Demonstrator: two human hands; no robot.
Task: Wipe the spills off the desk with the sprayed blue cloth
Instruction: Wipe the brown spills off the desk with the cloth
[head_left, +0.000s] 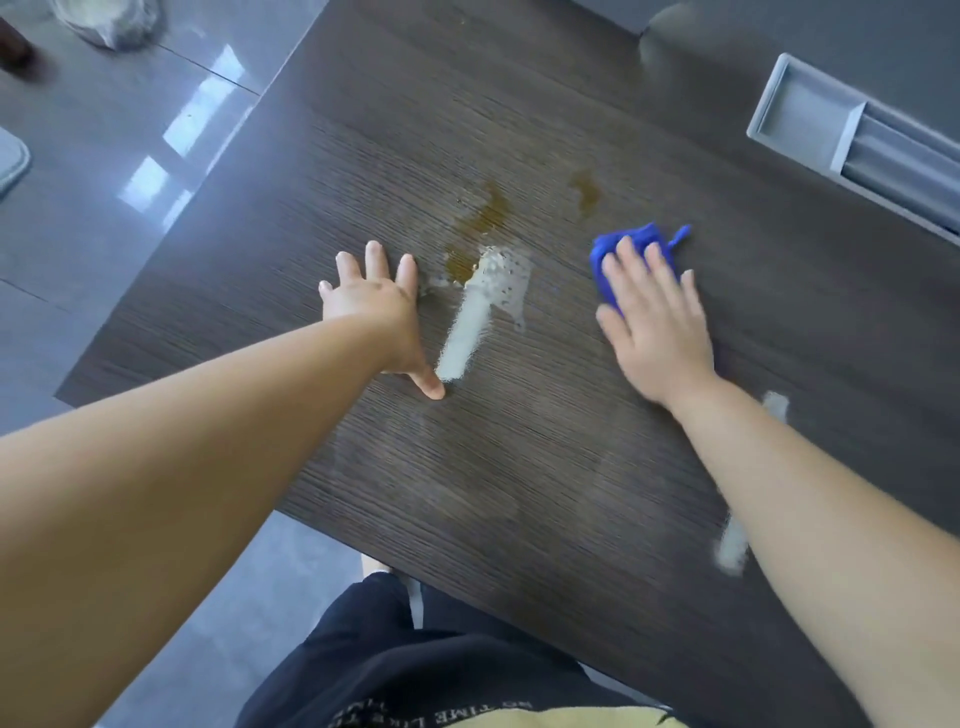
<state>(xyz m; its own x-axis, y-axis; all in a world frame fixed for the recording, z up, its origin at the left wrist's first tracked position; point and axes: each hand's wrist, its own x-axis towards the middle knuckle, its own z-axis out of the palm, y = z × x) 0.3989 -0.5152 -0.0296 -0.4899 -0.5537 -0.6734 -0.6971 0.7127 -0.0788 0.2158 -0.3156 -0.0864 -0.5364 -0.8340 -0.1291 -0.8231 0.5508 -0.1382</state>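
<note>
Your blue cloth (636, 254) lies bunched on the dark desk (571, 467), pinned flat under your right hand (657, 332). That hand's fingers are spread and pressing down on the cloth rather than curled around it, so only the cloth's far edge and a small loose tail peek out beyond your fingertips.

The cloth sits to the right of the main mess and is not touching it. Between your hands a white streak (480, 312) runs along the desk, widening at its far end into a speckled patch. Just beyond it a brown stain (483, 221) spreads away from you, and a smaller brown spot (587, 192) lies just past the cloth. Two more pale smears (732, 545) show beside your right forearm.

Your left hand (376, 306) rests open on the desk, fingers splayed, thumb tip at the near end of the white streak, bracing and holding nothing.

Judging from this, most of the wiping remains: every visible spill looks largely intact. The faint hazy sheen on the near part of the desk may be wiped surface, but you cannot tell.
</note>
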